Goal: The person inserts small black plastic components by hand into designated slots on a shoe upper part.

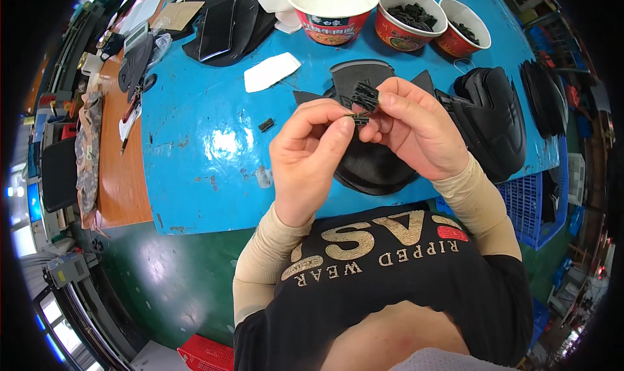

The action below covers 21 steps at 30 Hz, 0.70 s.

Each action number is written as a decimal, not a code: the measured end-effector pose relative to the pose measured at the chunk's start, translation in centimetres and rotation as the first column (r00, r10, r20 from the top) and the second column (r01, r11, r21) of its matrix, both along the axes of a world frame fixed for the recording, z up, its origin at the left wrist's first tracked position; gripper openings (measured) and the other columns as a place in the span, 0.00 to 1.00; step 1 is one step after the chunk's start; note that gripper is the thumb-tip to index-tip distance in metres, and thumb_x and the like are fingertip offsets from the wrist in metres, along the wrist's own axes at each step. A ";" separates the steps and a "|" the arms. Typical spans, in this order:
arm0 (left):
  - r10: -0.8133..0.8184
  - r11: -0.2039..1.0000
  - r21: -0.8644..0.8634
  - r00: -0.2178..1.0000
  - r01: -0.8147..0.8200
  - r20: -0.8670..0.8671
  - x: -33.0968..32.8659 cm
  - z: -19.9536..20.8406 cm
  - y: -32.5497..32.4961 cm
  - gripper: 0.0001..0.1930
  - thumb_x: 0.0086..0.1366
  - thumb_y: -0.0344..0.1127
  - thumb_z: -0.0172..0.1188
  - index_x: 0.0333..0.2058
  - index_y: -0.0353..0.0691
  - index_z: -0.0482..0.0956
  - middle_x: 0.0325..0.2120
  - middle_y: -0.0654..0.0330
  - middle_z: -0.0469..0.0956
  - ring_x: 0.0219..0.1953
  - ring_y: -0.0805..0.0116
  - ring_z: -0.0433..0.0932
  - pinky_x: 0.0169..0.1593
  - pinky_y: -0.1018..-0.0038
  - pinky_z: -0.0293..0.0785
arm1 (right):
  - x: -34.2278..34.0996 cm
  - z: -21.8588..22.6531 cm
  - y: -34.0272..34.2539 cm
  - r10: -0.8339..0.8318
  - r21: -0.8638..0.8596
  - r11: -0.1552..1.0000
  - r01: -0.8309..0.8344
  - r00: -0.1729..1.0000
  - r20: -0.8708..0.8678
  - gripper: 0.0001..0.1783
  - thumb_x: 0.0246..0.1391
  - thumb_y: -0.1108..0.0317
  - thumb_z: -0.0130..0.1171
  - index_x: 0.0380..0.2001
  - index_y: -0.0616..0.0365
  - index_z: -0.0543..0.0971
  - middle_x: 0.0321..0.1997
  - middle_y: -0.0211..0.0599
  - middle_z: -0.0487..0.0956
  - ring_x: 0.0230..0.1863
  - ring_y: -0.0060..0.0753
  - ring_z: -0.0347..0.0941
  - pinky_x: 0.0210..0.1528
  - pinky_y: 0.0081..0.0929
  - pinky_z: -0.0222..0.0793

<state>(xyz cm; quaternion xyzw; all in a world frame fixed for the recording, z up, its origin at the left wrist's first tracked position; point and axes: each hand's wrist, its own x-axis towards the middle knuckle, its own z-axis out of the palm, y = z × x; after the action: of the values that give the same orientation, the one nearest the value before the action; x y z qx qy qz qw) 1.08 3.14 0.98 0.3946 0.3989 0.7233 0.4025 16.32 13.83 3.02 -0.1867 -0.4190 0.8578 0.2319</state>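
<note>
Above the blue table, my left hand point(309, 153) pinches a small black ribbed piece point(359, 119) between thumb and forefinger. Close to it, my right hand point(419, 127) grips another small black ribbed piece point(366, 96) at its fingertips. The two pieces are very near each other; whether they touch I cannot tell. Under my hands lies a dark padded, moulded part point(374, 166), partly hidden by my fingers. One more small black piece point(266, 124) rests on the table left of my hands.
Red paper bowls stand along the far side: a large one point(333, 36), one holding black pieces point(406, 36), and a smaller one point(455, 46). Stacked black moulded parts point(491, 127) lie right. A phone point(218, 29), white scrap point(272, 72) and blue crate point(525, 208) surround the work area.
</note>
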 end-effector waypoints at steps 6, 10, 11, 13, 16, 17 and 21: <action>-0.100 0.989 -0.089 0.975 0.119 0.200 0.0 0.0 -0.8 0.09 0.72 0.29 0.53 0.47 0.32 0.75 0.46 0.52 0.78 0.44 0.67 0.80 0.49 0.72 0.77 | 1.2 0.6 1.3 -0.159 -0.151 0.980 0.132 0.970 -0.185 0.10 0.67 0.66 0.50 0.45 0.59 0.74 0.48 0.44 0.80 0.40 0.32 0.80 0.46 0.30 0.75; -0.100 0.992 -0.067 0.989 0.107 0.105 0.0 0.1 -1.1 0.10 0.73 0.29 0.51 0.49 0.32 0.74 0.47 0.50 0.78 0.43 0.66 0.81 0.48 0.73 0.79 | 4.2 3.0 8.8 -0.666 0.642 0.339 0.688 0.657 -0.352 0.08 0.65 0.72 0.53 0.41 0.66 0.76 0.47 0.51 0.81 0.47 0.36 0.79 0.52 0.29 0.72; -0.138 0.989 -0.029 0.983 0.142 0.119 0.2 0.4 -0.8 0.09 0.73 0.29 0.51 0.48 0.32 0.73 0.47 0.49 0.78 0.43 0.66 0.81 0.48 0.73 0.79 | 7.2 3.6 12.2 -0.771 0.785 0.067 0.616 0.531 -0.351 0.09 0.64 0.71 0.55 0.42 0.67 0.76 0.47 0.50 0.81 0.48 0.32 0.79 0.52 0.25 0.72; -0.151 0.988 -0.004 0.981 0.153 0.123 0.3 0.4 -0.9 0.09 0.73 0.29 0.51 0.48 0.32 0.73 0.47 0.49 0.78 0.43 0.66 0.81 0.48 0.73 0.79 | 9.2 3.7 17.1 -0.847 0.940 -0.014 0.342 0.496 -0.193 0.15 0.61 0.69 0.60 0.47 0.67 0.77 0.51 0.46 0.81 0.49 0.27 0.78 0.52 0.22 0.70; -0.180 0.984 0.042 0.965 0.175 0.190 0.4 0.0 -0.6 0.10 0.72 0.26 0.53 0.49 0.31 0.73 0.45 0.53 0.79 0.43 0.68 0.81 0.49 0.74 0.79 | 10.6 1.4 20.2 -0.824 0.975 0.218 0.043 0.544 0.160 0.15 0.59 0.69 0.61 0.49 0.62 0.79 0.52 0.43 0.81 0.50 0.27 0.77 0.53 0.23 0.69; -0.180 0.984 0.043 0.971 0.176 0.160 0.5 -0.1 -0.5 0.10 0.71 0.25 0.53 0.49 0.31 0.73 0.44 0.54 0.79 0.43 0.69 0.81 0.49 0.74 0.78 | 9.0 2.0 16.6 -0.856 0.999 -0.001 -0.034 0.517 0.017 0.15 0.59 0.69 0.61 0.49 0.61 0.79 0.52 0.42 0.81 0.50 0.27 0.77 0.52 0.23 0.69; -0.108 0.993 -0.050 0.994 0.107 -0.020 0.8 -0.5 -1.4 0.10 0.72 0.25 0.52 0.49 0.31 0.73 0.43 0.53 0.79 0.43 0.69 0.80 0.48 0.73 0.79 | 3.3 2.4 2.6 -0.531 0.881 0.451 0.144 0.837 0.135 0.11 0.55 0.76 0.63 0.43 0.60 0.80 0.43 0.29 0.80 0.44 0.20 0.76 0.48 0.19 0.72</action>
<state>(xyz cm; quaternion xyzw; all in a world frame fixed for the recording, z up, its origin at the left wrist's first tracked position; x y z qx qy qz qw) 1.90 1.73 0.44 0.4136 0.3992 0.6863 0.4457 19.58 16.41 5.43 -0.2999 -0.7694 0.4232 0.3727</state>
